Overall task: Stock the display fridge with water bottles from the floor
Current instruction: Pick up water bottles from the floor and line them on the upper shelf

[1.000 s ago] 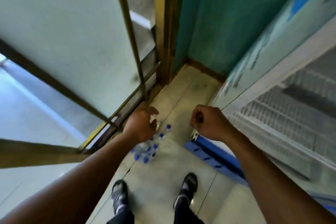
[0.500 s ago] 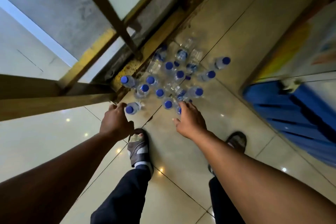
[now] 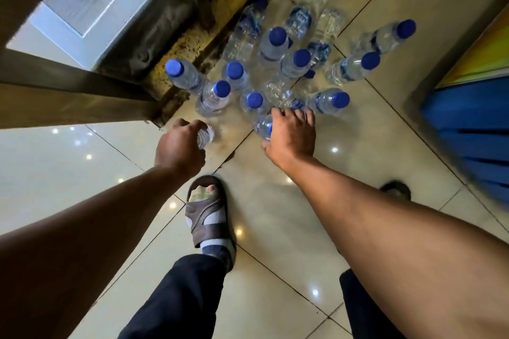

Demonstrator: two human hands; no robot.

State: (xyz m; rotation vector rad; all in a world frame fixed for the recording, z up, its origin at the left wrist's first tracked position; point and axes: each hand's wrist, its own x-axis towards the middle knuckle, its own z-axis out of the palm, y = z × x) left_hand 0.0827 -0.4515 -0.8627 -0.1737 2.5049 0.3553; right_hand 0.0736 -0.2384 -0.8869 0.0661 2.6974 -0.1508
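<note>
Several clear water bottles with blue caps [image 3: 275, 69] stand and lie in a cluster on the tiled floor by a door track. My left hand [image 3: 180, 144] is closed over the top of the nearest left bottle [image 3: 206, 136], hiding its cap. My right hand [image 3: 292, 133] wraps around another bottle [image 3: 263, 125] at the cluster's front edge, fingers spread over it and touching a lying bottle [image 3: 286, 99]. The fridge's blue lower edge [image 3: 468, 129] shows at the right.
A metal door frame [image 3: 68, 85] and dirty floor track [image 3: 192, 44] border the bottles on the left. My sandalled left foot [image 3: 209, 212] is just behind my hands; my right foot [image 3: 395, 190] peeks out beside my forearm.
I have bent down from standing by the fridge. Both hands dropped to the bottle cluster and closed on the two nearest bottles.
</note>
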